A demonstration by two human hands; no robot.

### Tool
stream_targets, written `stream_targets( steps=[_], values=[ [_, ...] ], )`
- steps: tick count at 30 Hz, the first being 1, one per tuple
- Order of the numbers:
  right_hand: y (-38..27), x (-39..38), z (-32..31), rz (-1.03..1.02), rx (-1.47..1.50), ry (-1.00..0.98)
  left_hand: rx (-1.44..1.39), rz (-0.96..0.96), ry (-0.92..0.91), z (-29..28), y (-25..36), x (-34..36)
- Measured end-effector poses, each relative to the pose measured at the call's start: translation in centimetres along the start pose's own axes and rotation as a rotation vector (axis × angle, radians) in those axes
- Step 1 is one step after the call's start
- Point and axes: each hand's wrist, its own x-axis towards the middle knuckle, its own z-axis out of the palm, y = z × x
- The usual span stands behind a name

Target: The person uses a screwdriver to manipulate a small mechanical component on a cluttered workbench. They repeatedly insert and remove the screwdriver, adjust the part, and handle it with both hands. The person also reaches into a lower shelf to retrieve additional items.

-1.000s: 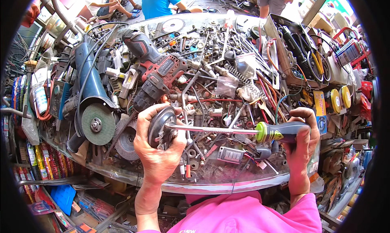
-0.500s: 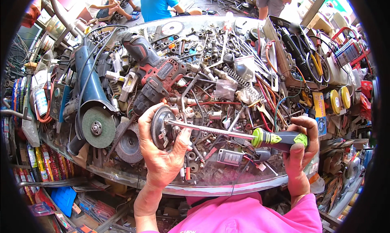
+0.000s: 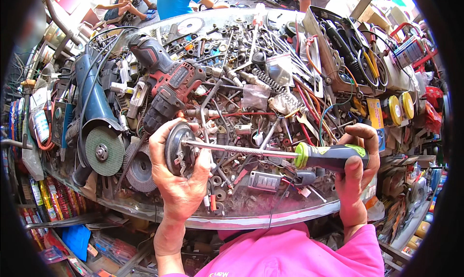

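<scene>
My left hand is closed around the edge of a round black disc-shaped part with a small metal bracket on its face. Stretching across from the right is a screwdriver, its tip touching the disc's face near the centre or bracket. The exact contact spot is too small to make out. My right hand grips the screwdriver's black and green handle, fingers curled over its end. Both hands are above the near part of the cluttered glass-topped table.
A red and black cordless drill lies behind my left hand. Left of it are a blue angle grinder and a flap disc. A tool case stands at the back right. Two people sit beyond the table; another stands.
The whole view has shifted, so the table and hands appear further left and slightly higher. The screwdriver handle's green markings show differently; it has turned in my right hand.
</scene>
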Motion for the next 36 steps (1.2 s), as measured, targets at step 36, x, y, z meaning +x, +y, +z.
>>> stream_targets(
  steps=[36],
  values=[
    [-0.9,1.0,0.7,0.110,0.155,-0.053,0.011,-0.011,-0.027,-0.4,-0.5,0.0]
  ],
)
